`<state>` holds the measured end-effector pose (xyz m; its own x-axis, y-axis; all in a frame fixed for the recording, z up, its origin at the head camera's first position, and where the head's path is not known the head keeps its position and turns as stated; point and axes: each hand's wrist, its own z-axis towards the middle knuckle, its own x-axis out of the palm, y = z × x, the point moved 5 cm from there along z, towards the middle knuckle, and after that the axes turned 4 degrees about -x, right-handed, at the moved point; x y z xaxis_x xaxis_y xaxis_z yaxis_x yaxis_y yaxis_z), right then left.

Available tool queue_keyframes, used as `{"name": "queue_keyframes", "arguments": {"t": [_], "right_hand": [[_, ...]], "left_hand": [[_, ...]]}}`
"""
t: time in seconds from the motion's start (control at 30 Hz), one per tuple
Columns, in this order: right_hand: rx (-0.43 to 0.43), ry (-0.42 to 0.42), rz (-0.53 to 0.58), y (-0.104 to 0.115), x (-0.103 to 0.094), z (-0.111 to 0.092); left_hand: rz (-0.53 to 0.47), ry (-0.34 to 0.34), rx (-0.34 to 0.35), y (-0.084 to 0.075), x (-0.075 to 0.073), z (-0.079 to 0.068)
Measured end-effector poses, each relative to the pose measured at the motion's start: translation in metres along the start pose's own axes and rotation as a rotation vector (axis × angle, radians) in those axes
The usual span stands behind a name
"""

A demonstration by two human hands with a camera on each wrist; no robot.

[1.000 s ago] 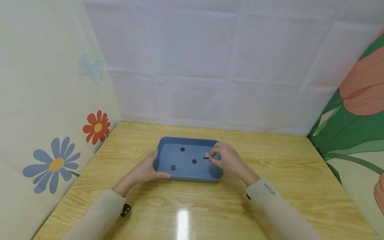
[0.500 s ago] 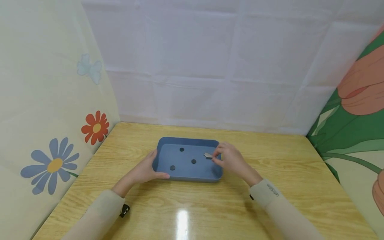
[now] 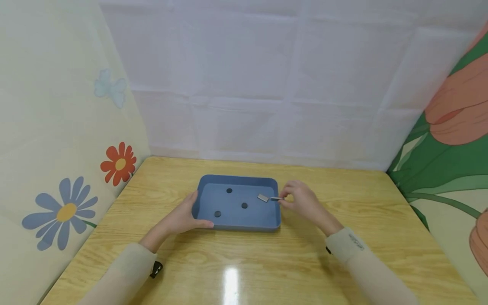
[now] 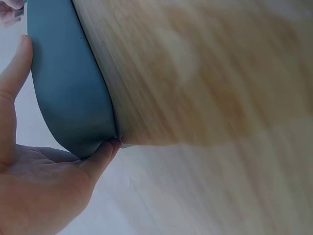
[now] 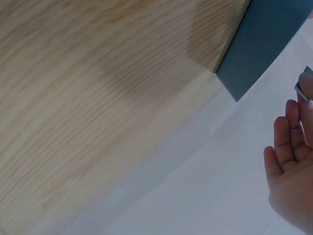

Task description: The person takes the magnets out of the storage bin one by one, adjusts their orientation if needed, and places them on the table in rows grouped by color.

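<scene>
A shallow blue rectangular tray (image 3: 236, 227) lies on the wooden table. My left hand (image 3: 182, 217) grips its near left corner, thumb along the front rim and fingers against the left side; the left wrist view shows fingertips low on the tray wall (image 4: 68, 78). Over the tray's right rim, my right hand (image 3: 305, 203) pinches a small flat grey rectangular piece (image 3: 276, 198) between thumb and fingers. That piece (image 5: 303, 91) shows at the right edge of the right wrist view. A similar grey rectangle (image 3: 262, 198) lies inside the tray, just left of it.
Three small dark discs, a back one (image 3: 229, 190), a middle one (image 3: 244, 205) and a front left one (image 3: 217, 214), lie on the tray floor. Bare wooden table (image 3: 228, 258) surrounds the tray. A white cloth (image 3: 236, 106) hangs behind, with flower-printed sheets at both sides.
My right hand has moved right, drawing one grey rectangle over the rim, while the other stays in the tray. The left hand keeps its hold on the tray corner.
</scene>
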<state>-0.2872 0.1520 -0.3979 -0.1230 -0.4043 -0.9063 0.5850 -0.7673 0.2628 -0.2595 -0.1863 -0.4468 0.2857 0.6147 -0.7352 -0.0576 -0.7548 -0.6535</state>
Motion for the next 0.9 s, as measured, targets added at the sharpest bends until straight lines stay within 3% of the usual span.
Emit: {"name": "queue_keyframes", "arguments": {"t": [0.43,0.9], "right_hand": [[0.031,-0.027,-0.053,-0.026,-0.022,-0.014],[0.087,-0.042,-0.031,-0.051,-0.039,-0.028]], "left_hand": [[0.014,-0.007,-0.015,0.003,0.0,0.002],[-0.001,-0.015,-0.005,0.005,0.001,0.004]]}}
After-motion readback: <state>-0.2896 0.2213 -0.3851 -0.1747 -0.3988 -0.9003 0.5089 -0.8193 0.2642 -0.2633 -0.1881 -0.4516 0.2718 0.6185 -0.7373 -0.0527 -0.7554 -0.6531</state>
